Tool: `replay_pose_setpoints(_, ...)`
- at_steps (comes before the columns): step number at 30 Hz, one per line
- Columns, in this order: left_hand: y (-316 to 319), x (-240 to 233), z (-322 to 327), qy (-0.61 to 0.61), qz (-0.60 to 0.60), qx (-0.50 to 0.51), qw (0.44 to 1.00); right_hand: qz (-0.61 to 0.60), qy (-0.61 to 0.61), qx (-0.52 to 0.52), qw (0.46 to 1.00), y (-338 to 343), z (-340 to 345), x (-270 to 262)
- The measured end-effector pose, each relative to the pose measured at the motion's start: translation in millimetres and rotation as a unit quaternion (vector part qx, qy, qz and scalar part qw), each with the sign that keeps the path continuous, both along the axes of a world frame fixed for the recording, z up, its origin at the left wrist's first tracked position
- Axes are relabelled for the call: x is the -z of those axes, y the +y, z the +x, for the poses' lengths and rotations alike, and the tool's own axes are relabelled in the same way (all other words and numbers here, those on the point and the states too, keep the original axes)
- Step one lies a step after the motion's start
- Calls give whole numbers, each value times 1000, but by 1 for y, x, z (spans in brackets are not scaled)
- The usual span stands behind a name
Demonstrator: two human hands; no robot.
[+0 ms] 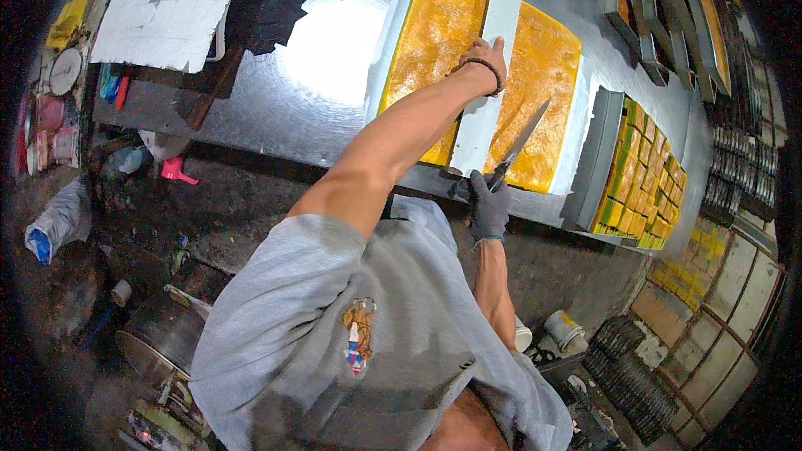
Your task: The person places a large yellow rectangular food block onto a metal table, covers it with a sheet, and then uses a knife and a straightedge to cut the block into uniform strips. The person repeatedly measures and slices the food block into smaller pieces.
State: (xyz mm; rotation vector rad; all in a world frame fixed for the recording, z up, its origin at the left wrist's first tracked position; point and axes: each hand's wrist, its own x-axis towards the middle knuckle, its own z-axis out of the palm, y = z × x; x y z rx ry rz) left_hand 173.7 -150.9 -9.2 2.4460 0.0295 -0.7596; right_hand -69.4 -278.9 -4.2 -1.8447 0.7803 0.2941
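A large flat slab with a glossy orange-yellow top (432,25) lies on a white sheet on the metal table. Across it lies a pale straight board (479,119). My bare left hand (485,66), with a dark bracelet at the wrist, rests on the board, fingers bent at its edge; part of the fingers is hidden. In a grey glove, my right hand (490,207) grips the handle of a long knife (525,138) at the near edge of the table. The blade points away over the slab, right of the board. A dark gap or cut shows along the board's left side.
Small cut yellow and green blocks (642,181) stand in rows at the right, beside a metal bar (601,156). Metal frames (655,19) lie at the upper right. At the left is a white panel (169,6). A white bucket (564,329) stands on the floor.
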Motion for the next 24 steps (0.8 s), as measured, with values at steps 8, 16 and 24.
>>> replay_pose_setpoints(8,1,3,-2,-7,22,7,1000,3,39,-13,999,3,6,-12)
replay_pose_setpoints(16,2,-5,-6,-18,41,33,998,-27,26,-103,994,-8,13,-16)
replay_pose_setpoints(24,5,-5,-6,-32,43,48,997,-132,-20,-147,980,-28,31,-25)
